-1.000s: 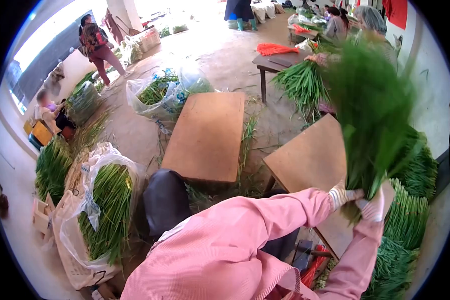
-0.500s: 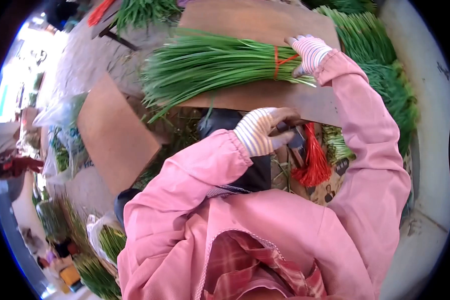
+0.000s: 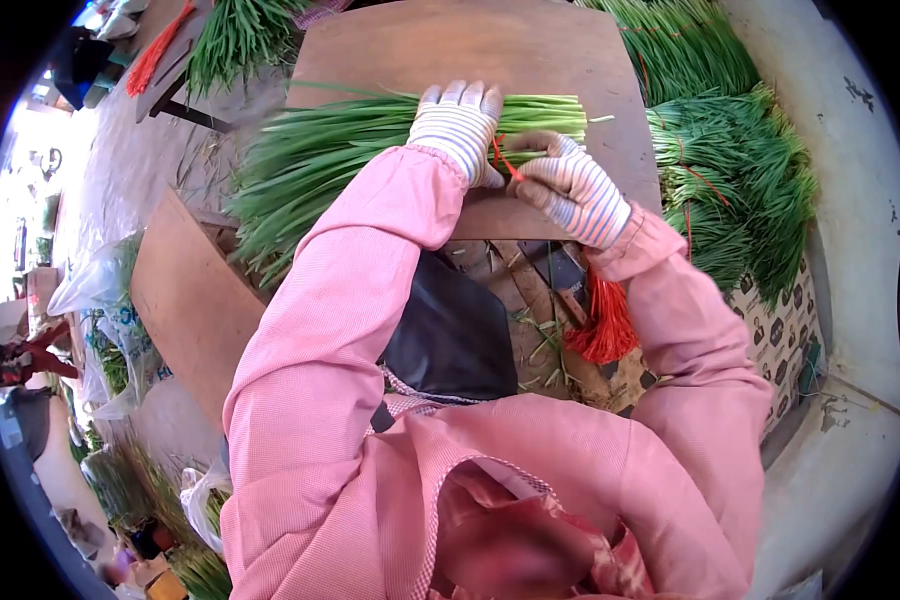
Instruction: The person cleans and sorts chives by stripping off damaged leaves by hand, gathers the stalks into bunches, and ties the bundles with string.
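Note:
A bundle of long green stalks [image 3: 320,145] lies across the wooden table [image 3: 410,45], leaves to the left and pale cut ends to the right. My left hand [image 3: 458,125], in a striped glove, lies over the bundle with its fingers wrapped over the top. A red tie [image 3: 505,160] goes round the stalks just right of it. The tie's end is pinched in my right hand [image 3: 570,185], also in a striped glove, at the table's near edge. Red strands [image 3: 605,320] hang below that edge, under my right wrist.
Tied green bundles [image 3: 710,150] are piled right of the table, beside the wall. A second wooden board [image 3: 190,295] stands at the left, near a plastic bag of greens [image 3: 115,340]. Another table [image 3: 170,75] at the upper left bears red strands and greens.
My left hand has moved up from the table's near edge onto the bundle. My right hand has gone from the cut ends to the red tie and pinched it.

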Tool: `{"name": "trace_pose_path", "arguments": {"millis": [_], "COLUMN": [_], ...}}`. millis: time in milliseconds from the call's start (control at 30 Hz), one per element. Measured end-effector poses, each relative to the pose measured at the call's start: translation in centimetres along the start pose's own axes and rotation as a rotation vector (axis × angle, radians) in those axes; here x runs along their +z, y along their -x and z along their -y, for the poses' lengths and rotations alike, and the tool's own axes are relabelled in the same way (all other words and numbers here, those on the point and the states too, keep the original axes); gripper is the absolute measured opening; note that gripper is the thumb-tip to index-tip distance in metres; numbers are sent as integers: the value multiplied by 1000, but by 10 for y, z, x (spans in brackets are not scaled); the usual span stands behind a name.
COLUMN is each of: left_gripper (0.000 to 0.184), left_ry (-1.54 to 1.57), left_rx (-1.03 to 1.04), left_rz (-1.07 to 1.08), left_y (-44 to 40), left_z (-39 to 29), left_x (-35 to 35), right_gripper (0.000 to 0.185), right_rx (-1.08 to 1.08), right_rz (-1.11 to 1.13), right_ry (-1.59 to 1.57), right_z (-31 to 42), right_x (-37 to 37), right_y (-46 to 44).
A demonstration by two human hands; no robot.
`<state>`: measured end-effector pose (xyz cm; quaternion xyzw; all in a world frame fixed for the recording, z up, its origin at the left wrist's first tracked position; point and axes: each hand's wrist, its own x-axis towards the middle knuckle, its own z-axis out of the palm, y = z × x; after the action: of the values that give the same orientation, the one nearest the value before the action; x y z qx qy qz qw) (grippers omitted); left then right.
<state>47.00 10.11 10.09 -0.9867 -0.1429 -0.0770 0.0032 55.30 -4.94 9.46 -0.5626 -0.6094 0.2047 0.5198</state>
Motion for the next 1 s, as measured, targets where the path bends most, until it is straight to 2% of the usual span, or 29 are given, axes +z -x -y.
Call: {"name": "trace_pose_path", "arguments": {"millis": [33, 67, 133, 167, 200, 233, 267, 333, 367, 400, 433, 467, 500, 533, 600, 667, 700, 767, 833, 867, 900, 933, 967, 1000], "left_gripper": [99, 98, 98, 99, 87, 87, 82, 74, 74, 74, 74, 72, 70, 69, 68, 77, 72, 74, 79, 81, 83, 81, 79, 78], "left_ry": [41, 70, 82, 99, 102, 102, 44, 36, 59, 91, 121, 91, 99, 81, 51, 56, 53, -14, -72, -92, -116, -106, -99, -54], "left_rx": [-69, -92, -43, 0, -45, -45, -71, -166, -146, -127, -112, -123, -143, -130, -111, -150, -141, -118, -19, 48, 105, 206, 303, 410], "left_rz": [177, 168, 157, 132, 232, 235, 279, 384, 395, 293, 194, 163, 260, 202, 137, 329, 260, 239, 75, 72, 74, 36, -1, -22], "left_y": [0, 0, 2, 3, -3, -7, -9, -17, -19, -17, -15, -21, -15, -11, -8, -13, -8, 0, 15, 25, 39, 55, 68, 79], "left_z": [-2, -2, 6, 10, 9, 7, 5, 5, 8, 13, 18, 24, 14, 11, 9, 5, 2, -6, -5, -5, -7, -7, -10, -19], "left_x": [-2, -1, 4, 5, -3, -6, -7, -2, -1, 5, 13, 30, 10, 15, 13, -2, -3, -6, 5, 1, -3, -4, -7, -16], "right_gripper": [17, 17, 15, 15, 19, 24, 25, 21, 19, 17, 11, 9, 10, 13, 14, 14, 15, 11, 18, 23, 27, 34, 38, 47], "right_rx": [75, 137, -93, -94, 280, 655, 793, 722, 695, 545, 588, 493, 441, 535, 376, 202, 128, 55, 171, 499, 841, 1000, 1168, 1116], "right_rz": [-68, -152, -155, -159, -237, -293, -400, -367, -365, -310, -335, -202, -263, -309, -306, -226, -177, -200, -15, 177, 100, 138, -32, -50], "right_ry": [-201, -406, 195, 193, -509, -1214, -994, -861, -786, -811, -633, -746, -590, -617, -441, -186, -51, 10, -272, -385, -691, -884, -990, -1053], "right_z": [-4, -9, -27, -26, -22, -16, 0, 12, 27, 35, 36, 24, 19, 13, -9, -16, -10, -4, 8, 23, 6, 21, 23, 20], "right_x": [7, 15, 17, 20, 21, 23, 24, 24, 25, 30, 38, 47, 69, 86, 105, 106, 100, 94, 77, 57, 52, 27, 18, 5], "right_y": [-4, -8, -32, -40, -49, -57, -65, -64, -61, -56, -42, -19, 5, 28, 40, 30, 29, 50, 93, 115, 159, 172, 195, 208]}}
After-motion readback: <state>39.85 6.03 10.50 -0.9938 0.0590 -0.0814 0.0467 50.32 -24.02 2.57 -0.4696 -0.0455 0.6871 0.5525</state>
